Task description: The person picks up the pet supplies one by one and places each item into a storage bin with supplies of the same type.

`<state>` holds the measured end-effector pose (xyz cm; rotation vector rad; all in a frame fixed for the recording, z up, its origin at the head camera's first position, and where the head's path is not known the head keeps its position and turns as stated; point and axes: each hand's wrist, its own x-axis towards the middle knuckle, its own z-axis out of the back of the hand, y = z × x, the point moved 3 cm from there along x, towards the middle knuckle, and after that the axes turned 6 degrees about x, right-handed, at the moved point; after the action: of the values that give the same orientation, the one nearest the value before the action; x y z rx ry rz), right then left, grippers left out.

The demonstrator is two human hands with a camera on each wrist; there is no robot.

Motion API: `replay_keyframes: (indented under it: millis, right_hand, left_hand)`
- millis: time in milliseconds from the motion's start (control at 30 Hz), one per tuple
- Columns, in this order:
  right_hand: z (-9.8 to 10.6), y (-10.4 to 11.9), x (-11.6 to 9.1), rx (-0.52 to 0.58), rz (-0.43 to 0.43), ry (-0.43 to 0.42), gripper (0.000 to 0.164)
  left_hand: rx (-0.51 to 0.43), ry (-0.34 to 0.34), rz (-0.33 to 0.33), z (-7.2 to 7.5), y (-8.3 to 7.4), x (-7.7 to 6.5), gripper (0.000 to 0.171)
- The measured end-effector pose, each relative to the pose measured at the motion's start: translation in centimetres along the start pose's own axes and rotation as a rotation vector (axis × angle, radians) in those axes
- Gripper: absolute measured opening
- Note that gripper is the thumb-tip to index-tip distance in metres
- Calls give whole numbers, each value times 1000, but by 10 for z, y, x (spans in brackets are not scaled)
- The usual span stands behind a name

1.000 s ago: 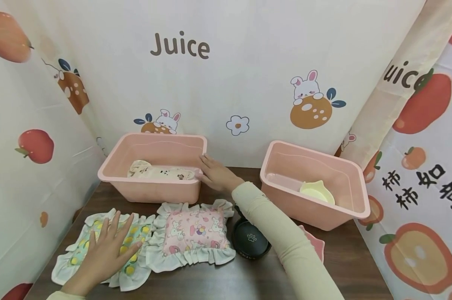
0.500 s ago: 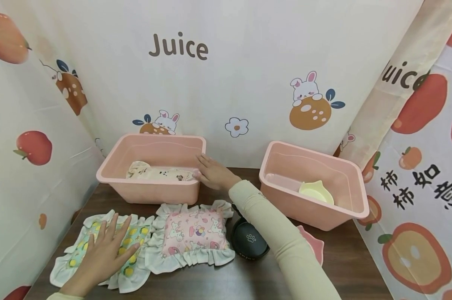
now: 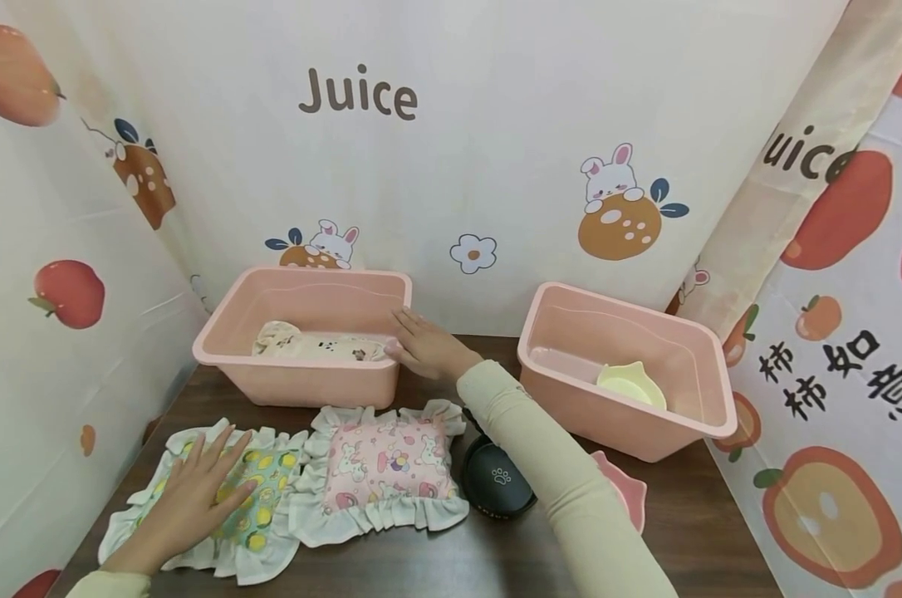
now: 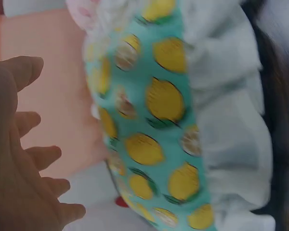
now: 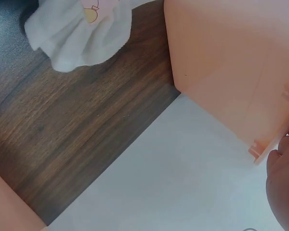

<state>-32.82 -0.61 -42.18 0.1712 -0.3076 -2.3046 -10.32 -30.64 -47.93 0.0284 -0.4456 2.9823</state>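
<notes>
My right hand (image 3: 434, 349) reaches to the right end of the left pink bin (image 3: 309, 384), its fingers extended at the rim. In the right wrist view only part of that right hand (image 5: 285, 185) shows, at the bin's edge. A cream printed cloth item (image 3: 320, 346) lies inside this bin. Over the small green cushion with lemons (image 3: 260, 490) is my left hand (image 3: 189, 502), fingers spread and holding nothing. The left wrist view shows the left hand (image 4: 24, 159) apart from the lemon cushion (image 4: 154, 120).
Beside the lemon cushion lies a pink frilled cushion (image 3: 391, 461). A black round item with a paw print (image 3: 499, 476) and a pink dish (image 3: 630, 492) sit near my right sleeve. The right pink bin (image 3: 600, 415) holds a pale yellow dish (image 3: 630, 382).
My left hand has shifted slightly left over the lemon cushion. The right hand stays at the left bin's rim, and the objects lie as before.
</notes>
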Motion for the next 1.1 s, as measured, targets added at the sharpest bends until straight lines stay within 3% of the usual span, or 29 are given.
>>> replay_keyframes:
  millis: [133, 300, 533, 767, 833, 1100]
  right_hand:
    - [0, -1, -1, -8, -3, 8, 68]
    - [-2, 0, -1, -7, -2, 6, 69]
    - [-5, -1, 0, -3, -9, -1, 69]
    - [-5, -2, 1, 12, -20, 1, 68]
    - [-6, -2, 1, 10, -20, 2, 68]
    - [-5, -3, 1, -10, -18, 0, 69]
  left_hand:
    - [12, 32, 4, -9, 14, 3, 76]
    - [-3, 150, 4, -21, 28, 3, 87]
    - [-43, 211, -16, -26, 32, 7, 104]
    - [-97, 361, 15, -29, 37, 16, 120]
    - [-76, 365, 5, -29, 38, 18, 123]
    - [33, 262, -73, -28, 37, 20, 120]
